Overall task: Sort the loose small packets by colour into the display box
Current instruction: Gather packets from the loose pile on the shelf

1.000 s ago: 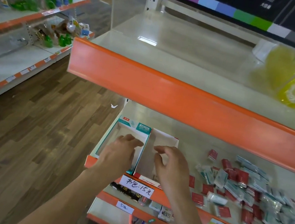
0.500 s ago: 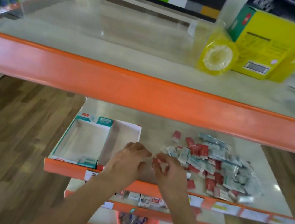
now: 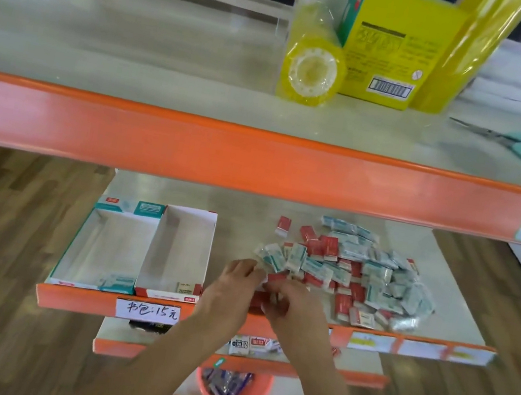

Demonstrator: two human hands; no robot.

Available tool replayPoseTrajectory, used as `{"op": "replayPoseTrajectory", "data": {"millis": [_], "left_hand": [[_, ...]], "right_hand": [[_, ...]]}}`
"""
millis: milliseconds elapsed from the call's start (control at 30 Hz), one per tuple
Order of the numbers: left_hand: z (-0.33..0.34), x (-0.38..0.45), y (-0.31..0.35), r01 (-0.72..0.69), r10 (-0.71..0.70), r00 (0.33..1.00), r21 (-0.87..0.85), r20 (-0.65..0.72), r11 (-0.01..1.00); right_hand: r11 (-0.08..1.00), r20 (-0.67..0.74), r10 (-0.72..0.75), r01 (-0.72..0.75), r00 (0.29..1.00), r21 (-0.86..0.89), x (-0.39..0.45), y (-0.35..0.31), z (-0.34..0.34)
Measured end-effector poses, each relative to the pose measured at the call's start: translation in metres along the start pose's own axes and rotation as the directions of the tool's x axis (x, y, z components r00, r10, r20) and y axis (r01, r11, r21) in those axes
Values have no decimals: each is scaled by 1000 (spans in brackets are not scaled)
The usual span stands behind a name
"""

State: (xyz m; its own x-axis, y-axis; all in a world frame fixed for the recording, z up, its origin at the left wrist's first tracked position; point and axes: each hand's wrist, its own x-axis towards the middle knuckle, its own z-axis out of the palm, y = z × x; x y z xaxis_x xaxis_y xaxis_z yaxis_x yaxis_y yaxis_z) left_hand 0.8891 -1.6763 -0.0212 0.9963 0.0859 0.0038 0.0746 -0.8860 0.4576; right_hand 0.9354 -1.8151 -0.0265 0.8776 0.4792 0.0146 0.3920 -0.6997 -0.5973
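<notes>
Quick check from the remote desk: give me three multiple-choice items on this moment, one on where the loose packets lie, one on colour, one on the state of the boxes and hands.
1. Where does the packet pile lie relative to the display boxes?
A. To their right on the same shelf
B. Inside the teal box
C. On the top shelf

2. What colours are the loose packets?
A. Yellow and green
B. Red and pale blue
C. All white

3. What is the state of the red-trimmed box?
A. Full of packets
B. Closed with a lid
C. Open, no packets visible inside

Answers:
1 A: the pile sits right of the teal-trimmed box and the red-trimmed box.
2 B: red and pale blue wrappers are mixed.
3 C: bare white interior shows; the left hand and right hand handle red packets at the pile's near-left edge.
</notes>
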Motion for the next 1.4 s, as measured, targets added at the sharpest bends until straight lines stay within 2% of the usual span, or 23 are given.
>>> {"op": "replayPoseTrajectory", "data": {"millis": [67, 200, 333, 467, 700, 800, 1100, 1233, 1400], "left_hand": [[1, -1, 1, 35, -34, 998, 20, -50, 999], [0, -1, 7, 175, -175, 984, 138, -15, 975], [2, 1, 9, 256, -250, 966, 113, -67, 960], [4, 1, 7, 230, -223, 968, 59, -113, 971], [-3, -4, 9, 227, -227, 972, -7, -56, 974], [-3, -9, 4, 193, -196, 978, -61, -64, 979], [-6, -15, -1, 147, -151, 988, -75, -41, 986], [-5, -14, -2, 134, -136, 990, -66, -37, 989], [-1, -12, -4, 136, -139, 990, -67, -33, 988]], "right_hand": [[999, 24, -12, 12, 1000, -35, 1, 1, -1], [995, 60, -26, 31, 998, -98, 4, 2, 0], [991, 87, -37, 48, 996, -123, 8, 3, 0], [993, 44, -77, 80, 996, -87, 4, 9, 0], [985, -63, 3, 8, 998, 171, 3, 7, -11], [966, -63, 5, 11, 998, 258, 0, 5, -16], [986, -89, -49, 63, 995, 156, 1, 12, -8], [973, -80, 25, -6, 996, 231, 1, 14, -9], [982, -69, 19, -6, 997, 188, -2, 7, -11]]}}
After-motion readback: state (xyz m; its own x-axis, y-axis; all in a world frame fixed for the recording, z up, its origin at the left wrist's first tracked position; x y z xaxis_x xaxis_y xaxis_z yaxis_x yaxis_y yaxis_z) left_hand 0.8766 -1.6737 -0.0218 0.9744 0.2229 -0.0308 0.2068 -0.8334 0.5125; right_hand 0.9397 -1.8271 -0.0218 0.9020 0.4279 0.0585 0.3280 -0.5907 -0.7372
